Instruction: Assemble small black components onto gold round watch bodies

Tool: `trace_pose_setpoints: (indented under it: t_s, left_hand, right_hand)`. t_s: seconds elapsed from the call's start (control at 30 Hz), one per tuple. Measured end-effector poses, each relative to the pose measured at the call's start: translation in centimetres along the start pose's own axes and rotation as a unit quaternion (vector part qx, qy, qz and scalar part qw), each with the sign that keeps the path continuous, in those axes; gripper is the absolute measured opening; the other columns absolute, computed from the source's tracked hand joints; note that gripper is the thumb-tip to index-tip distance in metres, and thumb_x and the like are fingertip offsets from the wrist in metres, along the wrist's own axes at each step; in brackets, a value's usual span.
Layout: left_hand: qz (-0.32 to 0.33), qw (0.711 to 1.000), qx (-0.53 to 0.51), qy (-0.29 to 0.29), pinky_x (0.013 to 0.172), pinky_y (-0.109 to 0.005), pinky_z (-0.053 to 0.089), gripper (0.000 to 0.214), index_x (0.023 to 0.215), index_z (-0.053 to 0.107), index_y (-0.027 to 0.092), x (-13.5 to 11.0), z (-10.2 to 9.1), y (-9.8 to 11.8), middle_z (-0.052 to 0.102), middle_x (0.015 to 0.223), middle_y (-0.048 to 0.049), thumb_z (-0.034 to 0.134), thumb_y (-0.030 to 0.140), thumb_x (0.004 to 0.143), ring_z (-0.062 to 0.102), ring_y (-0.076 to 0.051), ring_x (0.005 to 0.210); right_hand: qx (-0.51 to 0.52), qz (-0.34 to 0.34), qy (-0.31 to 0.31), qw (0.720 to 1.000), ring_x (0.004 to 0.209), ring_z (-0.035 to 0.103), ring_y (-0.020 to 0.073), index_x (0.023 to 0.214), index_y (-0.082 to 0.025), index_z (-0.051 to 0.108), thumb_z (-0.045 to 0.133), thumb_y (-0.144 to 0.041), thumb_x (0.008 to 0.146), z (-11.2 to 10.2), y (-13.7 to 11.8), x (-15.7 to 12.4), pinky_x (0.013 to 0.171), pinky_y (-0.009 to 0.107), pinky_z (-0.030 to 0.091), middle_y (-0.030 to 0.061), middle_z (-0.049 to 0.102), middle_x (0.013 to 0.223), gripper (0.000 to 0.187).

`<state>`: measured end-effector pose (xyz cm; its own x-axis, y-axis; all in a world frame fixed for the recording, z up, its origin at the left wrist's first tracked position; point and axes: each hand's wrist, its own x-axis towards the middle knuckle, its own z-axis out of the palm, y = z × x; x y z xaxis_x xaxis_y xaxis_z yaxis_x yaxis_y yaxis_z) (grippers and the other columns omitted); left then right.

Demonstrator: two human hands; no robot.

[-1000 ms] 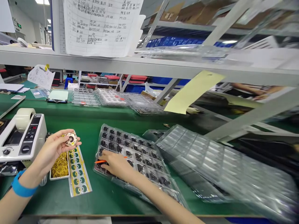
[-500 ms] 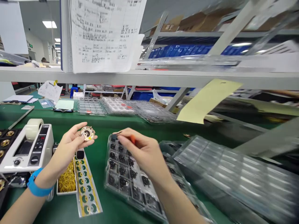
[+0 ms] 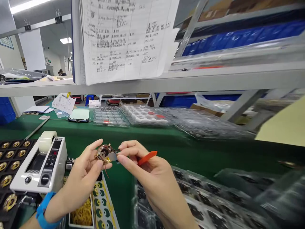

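Note:
My left hand holds a round gold-rimmed watch case between thumb and fingers, its inner side showing. A thin red wire hangs below it. My right hand is closed beside the case, pinching a small flat grey piece with dark bits at its edge, up against the right side of the case. An orange pointed tool also lies in the right hand, its tapered end sticking out past the fingers. The fingers hide the rest of the tool.
A white tape dispenser stands left, beside a black tray of gold rings. Below are a box of yellow rings and a sticker strip. Clear trays of black parts lie right. A shelf bar crosses above.
My right hand has moved left from the clear tray to the watch case, bringing a small piece. The left hand has turned the case. The view has shifted left.

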<state>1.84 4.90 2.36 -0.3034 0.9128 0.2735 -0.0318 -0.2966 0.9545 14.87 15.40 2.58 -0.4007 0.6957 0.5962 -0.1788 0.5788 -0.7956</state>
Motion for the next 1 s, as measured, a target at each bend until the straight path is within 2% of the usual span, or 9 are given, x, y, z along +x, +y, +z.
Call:
trace_pose_setpoints:
  t_s: [0.33,0.63,0.87,1.0]
  left_hand:
    - [0.017,1.000,0.022,0.011,0.100,-0.035,0.056,0.038,0.132,0.060,0.029,-0.1,0.9,-0.4,0.068,0.130,-0.0039,0.059,0.024,0.094,0.063,-0.025,0.120]
    - [0.031,0.999,0.011,0.005,0.098,-0.033,0.058,0.036,0.129,0.059,0.027,-0.3,1.1,-0.6,0.067,0.131,-0.0036,0.055,0.017,0.095,0.064,-0.024,0.120]
    - [0.040,0.999,0.013,0.000,0.098,-0.034,0.058,0.033,0.125,0.059,0.025,-0.2,1.2,-0.7,0.067,0.130,-0.0039,0.052,0.013,0.095,0.064,-0.023,0.119]
    - [0.044,0.999,0.020,0.014,0.095,-0.034,0.058,0.029,0.120,0.059,0.024,-0.2,1.4,-0.6,0.071,0.124,-0.0059,0.059,0.017,0.091,0.067,-0.024,0.114]
  right_hand:
    - [0.006,0.009,0.020,1.000,0.077,0.059,0.0179,0.066,-0.025,0.070,0.066,-0.029,0.082,0.6,-0.1,-0.6,0.055,0.027,0.043,0.0041,0.062,0.085,0.017]
    - [-0.037,-0.034,0.026,0.998,0.067,0.055,0.0134,0.067,-0.024,0.067,0.063,-0.021,0.084,0.7,-0.3,-0.7,0.053,0.025,0.044,0.0019,0.061,0.083,0.017]
    - [-0.074,-0.048,0.029,0.996,0.070,0.058,0.0156,0.067,-0.024,0.066,0.064,-0.020,0.083,0.8,-0.6,-0.9,0.058,0.027,0.050,0.0035,0.061,0.083,0.017]
    - [-0.088,-0.067,0.043,0.993,0.072,0.059,0.0163,0.070,-0.024,0.065,0.064,-0.019,0.084,1.1,-0.5,-1.1,0.062,0.028,0.053,0.0037,0.062,0.082,0.015]
